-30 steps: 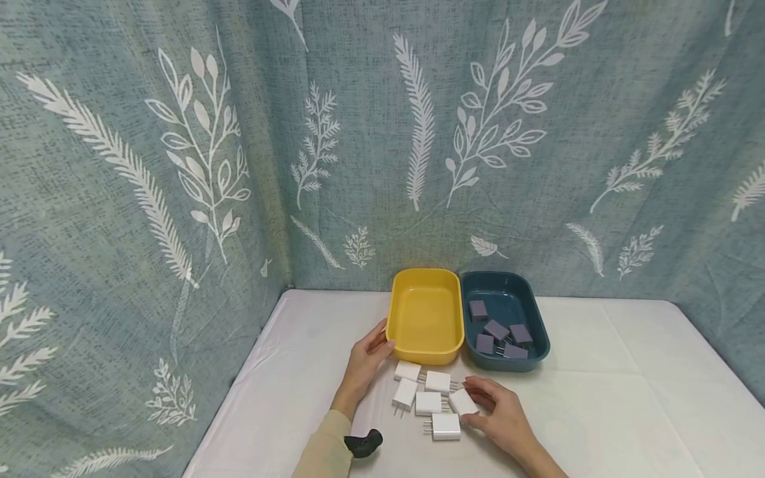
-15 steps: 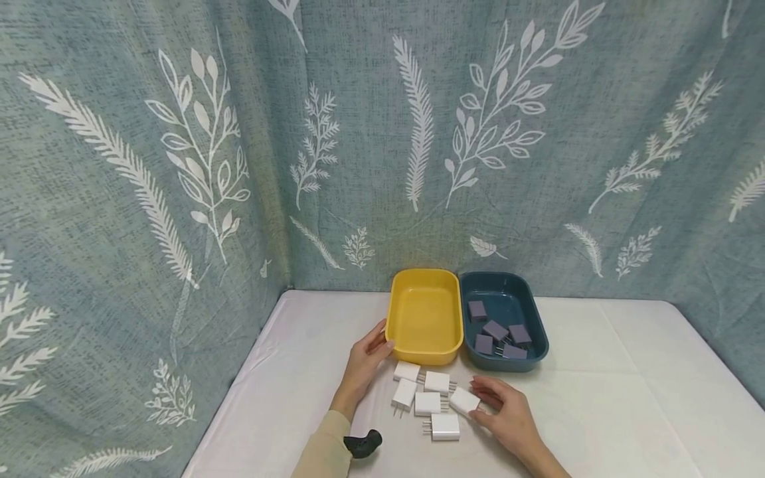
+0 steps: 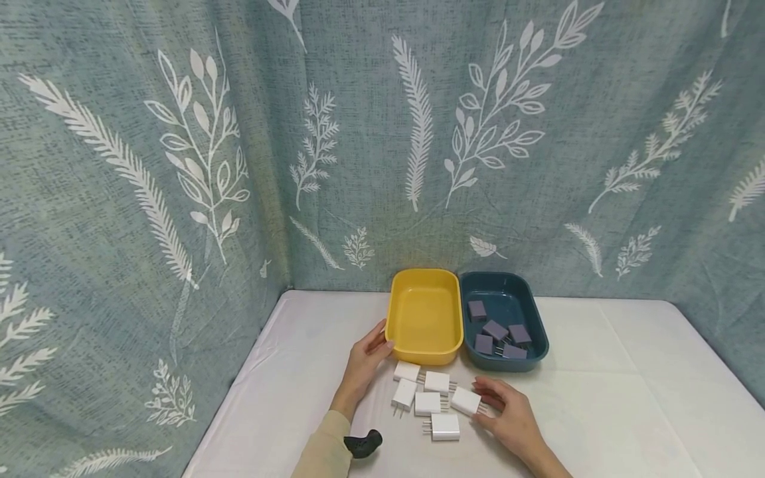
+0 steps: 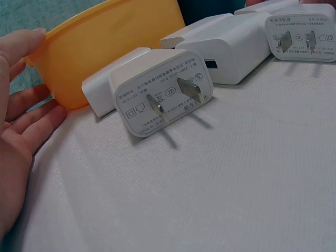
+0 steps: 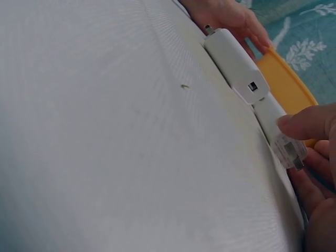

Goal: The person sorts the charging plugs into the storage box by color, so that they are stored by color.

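My right hand (image 3: 508,415) pinches a white USB wall charger (image 3: 465,401) at the right of a loose group. In the right wrist view, the thumb (image 5: 299,125) lies on that charger (image 5: 270,118), whose prongs face the curled fingers. Several other white chargers (image 3: 427,403) lie close together on the table, prongs pointing different ways. My left hand (image 3: 363,365) holds the near left corner of a yellow tray (image 3: 425,356), thumb at the rim and fingers against the side. No chargers show inside that tray. One charger (image 4: 163,92) lies near the left fingers, prongs toward the camera.
Right beside the yellow tray stands a dark blue tray (image 3: 540,325) with several purple-grey chargers (image 3: 495,330) in it. A white cloth covers the table (image 3: 621,398). Behind hangs a patterned teal curtain (image 3: 370,166). A black device (image 3: 364,443) sits at my left wrist.
My right hand has shifted slightly right, and the charger at its fingers has turned, its prongs now showing on the right. The left hand and both trays have stayed in place.
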`<state>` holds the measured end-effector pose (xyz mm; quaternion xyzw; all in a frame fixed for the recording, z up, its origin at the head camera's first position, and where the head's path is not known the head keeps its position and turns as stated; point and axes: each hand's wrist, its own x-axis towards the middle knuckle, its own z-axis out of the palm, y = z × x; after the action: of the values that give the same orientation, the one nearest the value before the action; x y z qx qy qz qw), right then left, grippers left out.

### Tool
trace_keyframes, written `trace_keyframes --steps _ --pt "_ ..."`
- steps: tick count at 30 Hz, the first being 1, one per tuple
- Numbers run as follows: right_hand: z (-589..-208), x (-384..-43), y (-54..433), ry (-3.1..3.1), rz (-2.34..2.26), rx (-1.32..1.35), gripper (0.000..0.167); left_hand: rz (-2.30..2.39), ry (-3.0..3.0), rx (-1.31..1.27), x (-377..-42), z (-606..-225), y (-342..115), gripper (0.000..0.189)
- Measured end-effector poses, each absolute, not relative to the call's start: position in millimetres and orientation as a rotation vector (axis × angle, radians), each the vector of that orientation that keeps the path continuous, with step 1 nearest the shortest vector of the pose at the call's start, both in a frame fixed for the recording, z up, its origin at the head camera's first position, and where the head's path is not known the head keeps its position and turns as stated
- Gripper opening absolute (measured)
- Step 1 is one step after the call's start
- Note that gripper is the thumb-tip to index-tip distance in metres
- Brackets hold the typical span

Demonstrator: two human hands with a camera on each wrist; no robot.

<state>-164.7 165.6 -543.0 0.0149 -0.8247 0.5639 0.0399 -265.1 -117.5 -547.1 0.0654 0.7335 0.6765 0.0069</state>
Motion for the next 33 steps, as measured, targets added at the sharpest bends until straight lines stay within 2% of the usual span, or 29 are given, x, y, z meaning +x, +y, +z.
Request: trace_keyframes --steps 17,33 --pt "-543.9 -164.9 163.0 -2.583 1.604 0.004 0.059 2.094 2.304 0.223 -267.2 -543.7 -116.9 0.060" --pt "-543.0 -162.4 163.2 -2.514 1.690 -0.062 0.059 2.095 2.309 0.196 -265.1 -545.9 -116.5 0.059"
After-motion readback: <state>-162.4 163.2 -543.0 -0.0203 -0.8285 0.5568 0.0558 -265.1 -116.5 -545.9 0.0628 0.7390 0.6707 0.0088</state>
